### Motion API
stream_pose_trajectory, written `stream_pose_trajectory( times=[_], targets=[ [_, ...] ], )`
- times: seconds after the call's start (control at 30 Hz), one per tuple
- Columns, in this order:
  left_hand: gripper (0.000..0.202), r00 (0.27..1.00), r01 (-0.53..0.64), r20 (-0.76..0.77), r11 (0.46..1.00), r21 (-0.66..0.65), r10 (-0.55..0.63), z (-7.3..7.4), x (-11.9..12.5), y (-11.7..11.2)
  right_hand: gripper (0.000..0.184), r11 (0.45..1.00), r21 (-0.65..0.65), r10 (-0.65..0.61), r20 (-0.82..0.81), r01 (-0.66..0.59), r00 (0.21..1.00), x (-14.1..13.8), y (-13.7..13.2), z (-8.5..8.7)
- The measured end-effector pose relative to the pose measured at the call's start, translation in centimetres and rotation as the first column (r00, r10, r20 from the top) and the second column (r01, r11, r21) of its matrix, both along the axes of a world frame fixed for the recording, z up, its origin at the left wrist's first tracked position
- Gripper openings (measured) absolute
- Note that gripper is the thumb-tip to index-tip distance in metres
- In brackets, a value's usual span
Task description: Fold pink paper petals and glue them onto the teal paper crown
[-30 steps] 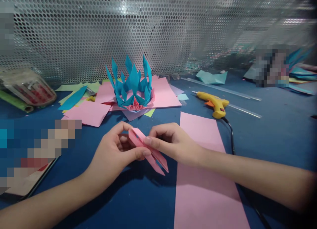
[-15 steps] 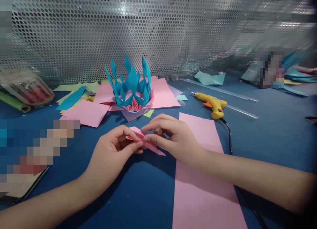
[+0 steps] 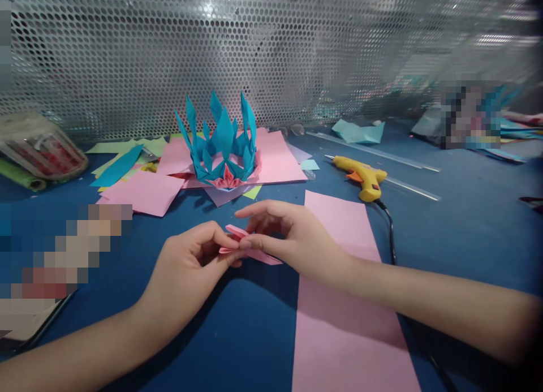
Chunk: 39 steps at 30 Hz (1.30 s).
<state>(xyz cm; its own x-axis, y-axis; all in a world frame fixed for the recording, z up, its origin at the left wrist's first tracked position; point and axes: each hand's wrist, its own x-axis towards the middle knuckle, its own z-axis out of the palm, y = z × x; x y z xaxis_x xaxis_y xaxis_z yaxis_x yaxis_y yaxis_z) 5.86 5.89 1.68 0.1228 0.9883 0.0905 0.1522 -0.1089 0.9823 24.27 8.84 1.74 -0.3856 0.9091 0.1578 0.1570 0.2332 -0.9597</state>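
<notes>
From where I stand, the folded pink piece is between the person's two hands, on the person's side of the blue paper crown and apart from it. It looks to be raised a little off the bench. The left hand has it in a narrow pinch, thumb against forefinger, at the end with the parted flaps. The right hand lays its thumb on the middle, with the forefinger stretched out loosely on the crown side; whether the fingers behind grip it too, I can't tell.

I'd judge it very light, dry rather than slippery, stiff along its creases but easily bent across the thin flaps. A hard squeeze could crush the folds or leave stray creases. The layered middle seems the best place to take hold, with a flat thumb-and-finger pinch, leaving the flaps and the slim tip alone.

It's a slender thing, its long axis slanting across the front of the crown. The split end lies closer to the crown; the narrower end points off to the right, slightly toward the person and away from the crown.
</notes>
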Motion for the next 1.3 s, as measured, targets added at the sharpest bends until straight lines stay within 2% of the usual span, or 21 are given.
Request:
stream_pose_trajectory(
  times=[0.37, 0.6, 0.7, 0.87, 0.93, 1.07, 1.1, 1.17, 1.3],
  targets=[
    [0.012, 1.0, 0.008, -0.024, 1.0, 0.007, -0.008, 0.1, 0.0, 0.1, 0.019, 0.982, 0.186, -0.031, 0.063, 0.018, 0.998, 0.2, 0.2, -0.5],
    [0.009, 1.0, 0.014, -0.01, 0.999, -0.03, -0.014, -0.1, 0.1, 0.3, 0.015, 0.904, 0.427, -0.073, 0.092, 0.027, 0.993, 0.4, -0.1, -0.9],
    [0.004, 0.999, 0.01, -0.037, 0.999, -0.036, -0.012, -0.1, 0.1, 0.2, 0.008, 0.846, 0.533, -0.081, 0.11, 0.01, 0.991, 0.3, -0.1, -1.3],
    [0.007, 0.996, -0.005, -0.09, 0.999, -0.038, 0.002, 0.2, 0.1, 0.1, 0.015, 0.712, 0.696, -0.035, 0.171, -0.095, 0.985, 0.7, 0.0, -2.1],
    [0.01, 0.995, -0.01, -0.102, 0.999, -0.04, 0.006, 0.2, 0.1, 0.1, 0.018, 0.667, 0.733, -0.058, 0.232, -0.136, 0.971, 1.1, -0.1, -2.0],
    [0.015, 0.991, -0.014, -0.136, 0.999, -0.032, 0.009, 0.1, -0.1, 0.1, 0.034, 0.486, 0.809, -0.183, 0.466, -0.332, 0.866, 1.3, -0.5, -0.9],
    [0.016, 0.99, -0.019, -0.143, 0.999, -0.026, 0.015, 0.0, -0.1, 0.1, 0.037, 0.465, 0.806, -0.208, 0.502, -0.367, 0.839, 1.2, -0.6, -0.6],
    [0.018, 0.988, -0.026, -0.152, 1.0, -0.013, 0.024, -0.1, -0.2, 0.1, 0.041, 0.469, 0.789, -0.238, 0.546, -0.397, 0.804, 1.1, -0.9, -0.2],
    [0.018, 0.989, -0.006, -0.145, 1.0, -0.002, 0.005, -0.1, -0.3, -0.1, 0.038, 0.522, 0.75, -0.27, 0.596, -0.405, 0.756, 0.9, -1.2, -0.3]
  ],
)
